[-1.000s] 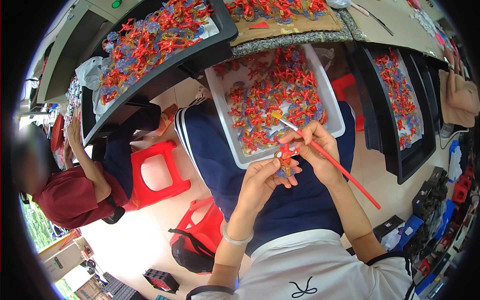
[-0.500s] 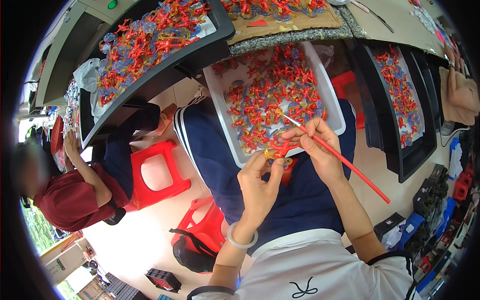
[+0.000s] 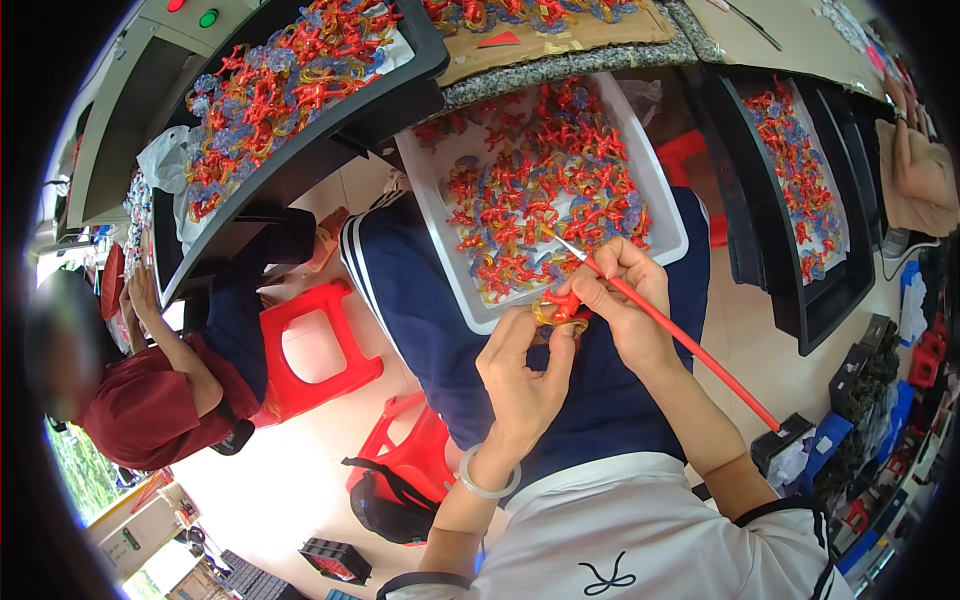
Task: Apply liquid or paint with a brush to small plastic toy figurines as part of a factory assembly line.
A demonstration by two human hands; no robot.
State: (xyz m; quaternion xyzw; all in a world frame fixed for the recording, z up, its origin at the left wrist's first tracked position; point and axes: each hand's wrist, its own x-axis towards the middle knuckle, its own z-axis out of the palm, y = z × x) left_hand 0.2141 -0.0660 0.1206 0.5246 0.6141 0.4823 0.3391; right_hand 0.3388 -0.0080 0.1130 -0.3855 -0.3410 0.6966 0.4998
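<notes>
My left hand (image 3: 525,372) is closed, thumb and fingertips pinching a small red plastic figure (image 3: 562,306) with yellow translucent loops. My right hand (image 3: 628,300) holds a slim paintbrush (image 3: 690,347) with a red handle, slanting down to the right. Its yellowish tip points up and left over the tray, apart from the figure in my left hand. My right fingertips are close to that figure; whether they touch it I cannot tell. Beyond both hands, a white tray (image 3: 664,205) on my lap holds many similar red, yellow and bluish figures.
Black trays of the same figures stand at the upper left (image 3: 350,128) and right (image 3: 775,270). More figures lie on a cardboard sheet (image 3: 560,48) ahead. A person in a dark red shirt (image 3: 150,405) sits at left near a red stool (image 3: 335,375). Another red stool (image 3: 425,450) carries a black bag.
My right hand has shifted slightly left and closer to my left hand, and the brush tip has moved left. The figure has turned a little in my left fingers. The view has shifted slightly.
</notes>
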